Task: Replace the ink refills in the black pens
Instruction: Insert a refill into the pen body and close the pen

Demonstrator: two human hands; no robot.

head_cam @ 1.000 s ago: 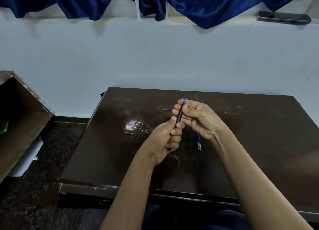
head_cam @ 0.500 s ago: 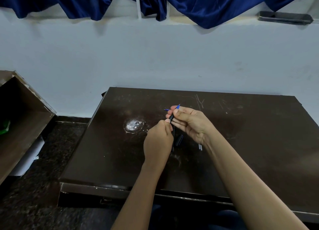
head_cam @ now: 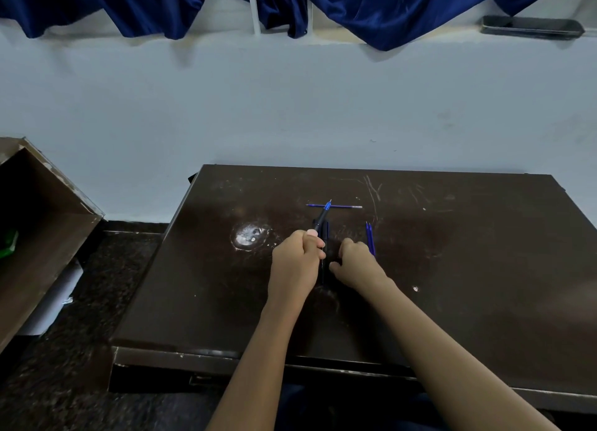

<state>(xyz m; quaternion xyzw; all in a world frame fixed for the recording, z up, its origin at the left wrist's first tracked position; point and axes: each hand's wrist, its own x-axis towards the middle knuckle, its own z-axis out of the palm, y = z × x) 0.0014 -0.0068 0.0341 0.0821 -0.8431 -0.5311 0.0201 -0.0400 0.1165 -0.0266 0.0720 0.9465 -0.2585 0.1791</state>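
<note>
Open cardboard box (head_cam: 48, 224) far left, off surface (head_cam: 452, 269); green item (head_cam: 8, 245) inside, rest of interior dark. Left hand (head_cam: 295, 262) fisted round black pen (head_cam: 321, 219), blue tip angled away. Black pen parts (head_cam: 323, 274) flat between hands. Right hand (head_cam: 353, 262) curled, resting on surface; hold not discernible. Blue refill (head_cam: 342, 206) crosswise behind pen tip; two refills (head_cam: 370, 238) just beside right hand. Tray (head_cam: 533, 26) on ledge, upper right; contents hidden.

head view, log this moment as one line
left hand: grips black pen | right hand: curled low at table, hold unclear | refills: loose beside right hand
</note>
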